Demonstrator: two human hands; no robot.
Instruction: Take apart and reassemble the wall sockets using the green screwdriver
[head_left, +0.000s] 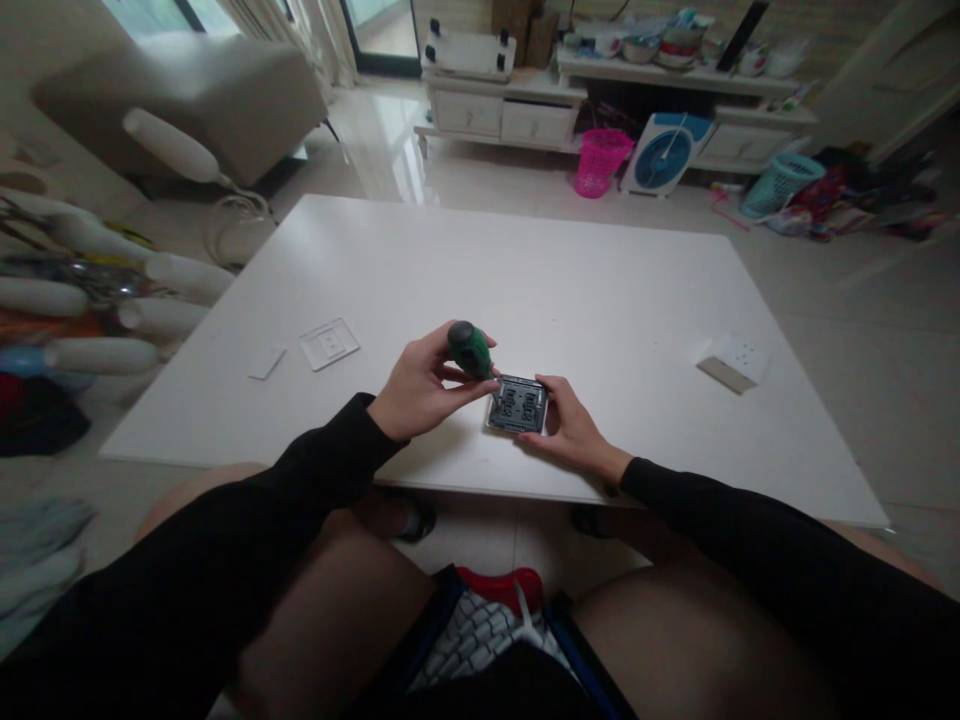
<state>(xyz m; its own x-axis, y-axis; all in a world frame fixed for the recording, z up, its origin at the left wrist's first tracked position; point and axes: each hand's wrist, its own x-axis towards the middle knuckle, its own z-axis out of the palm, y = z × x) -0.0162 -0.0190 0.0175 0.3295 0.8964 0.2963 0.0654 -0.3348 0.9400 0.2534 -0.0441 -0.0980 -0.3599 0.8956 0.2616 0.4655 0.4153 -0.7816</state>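
My left hand (427,385) is closed around the green handle of a screwdriver (470,350), which has a dark end cap. The screwdriver slants down so that its tip meets the left part of a square switch plate (519,404) with a dark inner face and a pale rim. My right hand (568,420) grips this plate by its right side, thumb and fingers on its edges, near the front of the table. To the left lie a clear square frame (330,344) and a small white flat piece (267,363).
The white table (600,280) spans the view. A white box with small holes (733,360) sits at its right. Beyond it stand a pink basket (600,163), a blue fan (666,155) and a low cabinet (469,113). Large white bulb-like objects (101,356) crowd the left side.
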